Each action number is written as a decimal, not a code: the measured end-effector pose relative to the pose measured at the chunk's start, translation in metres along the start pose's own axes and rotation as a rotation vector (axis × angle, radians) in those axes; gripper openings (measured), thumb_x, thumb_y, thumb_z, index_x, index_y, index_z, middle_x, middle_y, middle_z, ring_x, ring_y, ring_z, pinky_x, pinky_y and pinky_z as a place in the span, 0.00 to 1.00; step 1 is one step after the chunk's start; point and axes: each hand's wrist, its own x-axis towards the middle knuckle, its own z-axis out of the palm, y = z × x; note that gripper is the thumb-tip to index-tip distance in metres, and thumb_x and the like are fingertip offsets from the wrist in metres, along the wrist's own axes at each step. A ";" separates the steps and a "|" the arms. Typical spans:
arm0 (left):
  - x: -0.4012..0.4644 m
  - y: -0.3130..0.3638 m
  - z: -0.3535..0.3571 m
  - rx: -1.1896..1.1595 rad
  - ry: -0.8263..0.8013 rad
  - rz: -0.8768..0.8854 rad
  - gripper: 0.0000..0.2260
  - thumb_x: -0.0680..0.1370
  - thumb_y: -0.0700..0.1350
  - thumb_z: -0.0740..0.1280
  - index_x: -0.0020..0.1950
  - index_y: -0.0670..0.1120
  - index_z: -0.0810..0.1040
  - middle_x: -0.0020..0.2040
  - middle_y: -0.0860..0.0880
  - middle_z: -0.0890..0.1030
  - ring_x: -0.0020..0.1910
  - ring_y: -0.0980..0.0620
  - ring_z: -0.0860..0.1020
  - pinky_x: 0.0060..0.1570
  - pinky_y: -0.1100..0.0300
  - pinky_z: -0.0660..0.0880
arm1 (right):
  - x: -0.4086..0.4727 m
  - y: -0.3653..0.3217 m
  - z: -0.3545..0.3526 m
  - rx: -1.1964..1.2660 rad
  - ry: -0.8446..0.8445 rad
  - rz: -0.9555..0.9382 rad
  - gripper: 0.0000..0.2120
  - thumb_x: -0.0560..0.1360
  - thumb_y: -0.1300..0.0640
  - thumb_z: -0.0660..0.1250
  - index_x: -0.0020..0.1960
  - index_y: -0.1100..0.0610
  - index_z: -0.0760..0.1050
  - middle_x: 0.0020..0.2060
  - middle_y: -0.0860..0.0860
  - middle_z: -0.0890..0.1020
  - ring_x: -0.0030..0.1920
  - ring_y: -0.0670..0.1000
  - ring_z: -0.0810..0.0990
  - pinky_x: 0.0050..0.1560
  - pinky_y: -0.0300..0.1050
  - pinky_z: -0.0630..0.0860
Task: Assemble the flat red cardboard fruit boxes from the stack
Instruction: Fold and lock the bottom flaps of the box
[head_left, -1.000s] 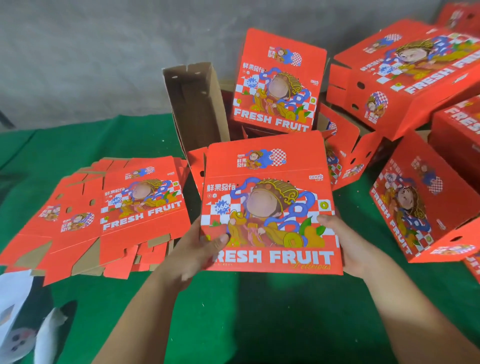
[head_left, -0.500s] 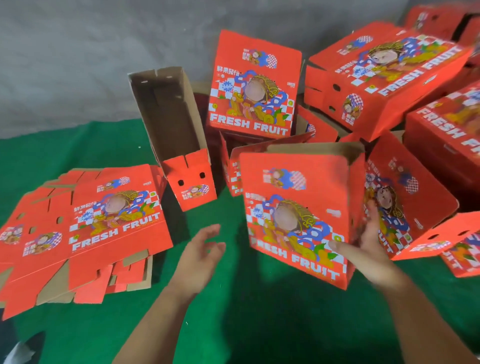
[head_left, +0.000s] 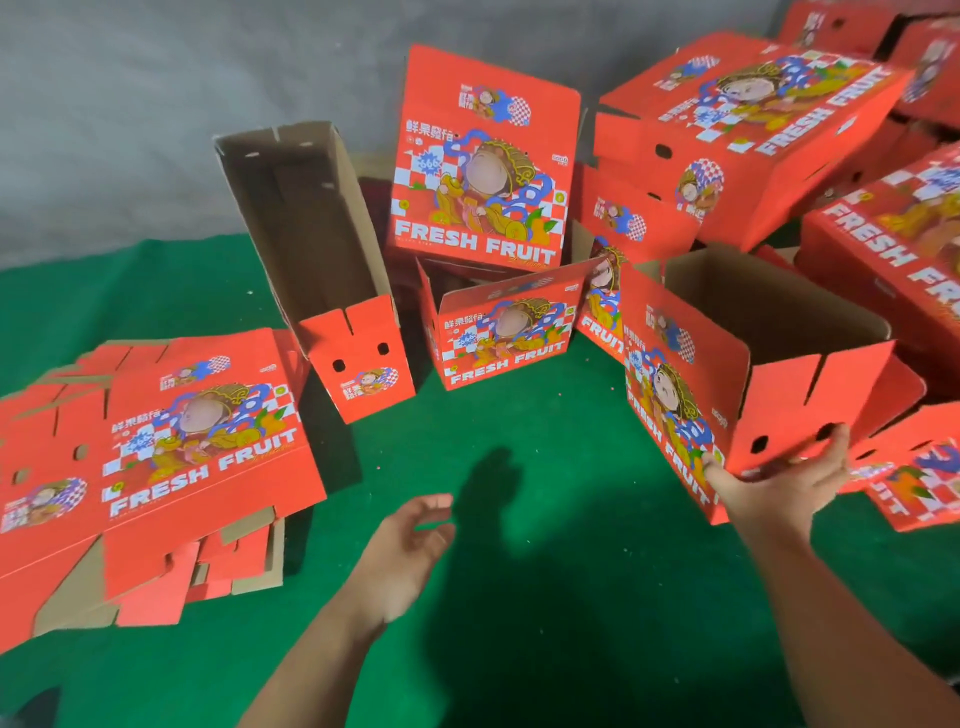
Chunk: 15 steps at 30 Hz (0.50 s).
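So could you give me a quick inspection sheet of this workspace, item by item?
Surface: green cloth, small specks on it.
Job's things: flat box stack at left; opened box tilted at right, brown inside showing.
Clutter: assembled boxes piled at back and right; one long box lies open-side up.
Grips: right hand holds the opened box at its lower end flap; left hand open, holding nothing.
Cables: nothing seen.
Surroundings: grey wall behind.
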 end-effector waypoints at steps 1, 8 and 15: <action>0.000 0.000 -0.001 0.001 -0.003 0.000 0.12 0.84 0.37 0.66 0.65 0.50 0.76 0.58 0.57 0.80 0.41 0.74 0.79 0.42 0.78 0.72 | -0.001 -0.006 0.007 0.001 -0.025 0.076 0.65 0.63 0.58 0.85 0.84 0.48 0.42 0.81 0.63 0.49 0.81 0.64 0.51 0.82 0.58 0.51; 0.002 0.006 0.001 -0.011 0.017 0.003 0.11 0.83 0.37 0.66 0.63 0.50 0.78 0.57 0.53 0.82 0.46 0.59 0.79 0.45 0.76 0.72 | -0.063 -0.072 0.076 0.189 -0.460 0.921 0.31 0.81 0.46 0.69 0.77 0.53 0.59 0.71 0.57 0.69 0.67 0.63 0.74 0.64 0.66 0.78; 0.019 0.019 0.007 -0.266 0.115 -0.075 0.09 0.84 0.43 0.65 0.64 0.48 0.79 0.54 0.51 0.82 0.54 0.52 0.79 0.51 0.62 0.74 | -0.142 -0.122 0.127 0.114 -0.815 0.410 0.23 0.81 0.52 0.65 0.74 0.51 0.66 0.59 0.55 0.76 0.50 0.55 0.77 0.53 0.51 0.75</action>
